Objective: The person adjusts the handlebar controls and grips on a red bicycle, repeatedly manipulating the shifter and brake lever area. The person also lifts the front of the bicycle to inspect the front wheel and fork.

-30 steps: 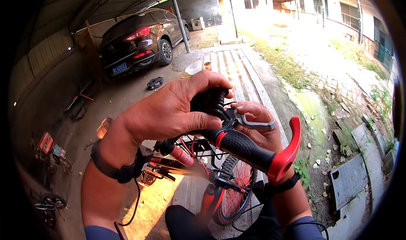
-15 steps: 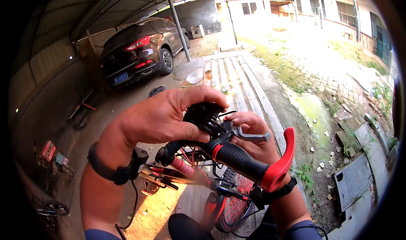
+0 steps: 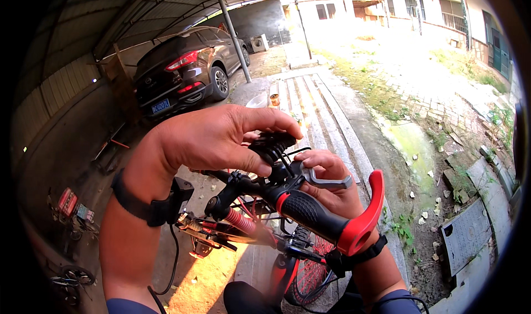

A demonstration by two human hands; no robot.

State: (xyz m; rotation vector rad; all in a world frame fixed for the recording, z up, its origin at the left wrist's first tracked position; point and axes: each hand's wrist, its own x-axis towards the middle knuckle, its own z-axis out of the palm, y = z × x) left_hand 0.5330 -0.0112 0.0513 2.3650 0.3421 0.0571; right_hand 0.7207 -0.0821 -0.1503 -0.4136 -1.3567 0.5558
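- Compared with half a second ago the left hand (image 3: pixel 221 139) looks about the same, fingers curled over the black shifter (image 3: pixel 271 145), but the view has tipped up a bit, so the car sits higher in frame.
- Nearest the camera: black handlebar grip (image 3: pixel 310 214) with its red bar end (image 3: pixel 365 214), pointing lower right, nobody holding it.
- Right hand (image 3: pixel 329 181) sits behind the grip, mostly hidden by it. Fingers look loosely bent around the silver brake lever (image 3: pixel 326 180), but how tight is hard to tell.
- Left thumb and fingertips pinch the shifter, which sits on the bar just inboard of the grip.
- Below: red coil spring (image 3: pixel 240 221) and front wheel (image 3: pixel 307 270), partly cut off by knees and bar.
- Further out, a concrete ramp (image 3: pixel 310 101).
- Far back, a dark car (image 3: pixel 185 70) under the shed roof, half in shadow.
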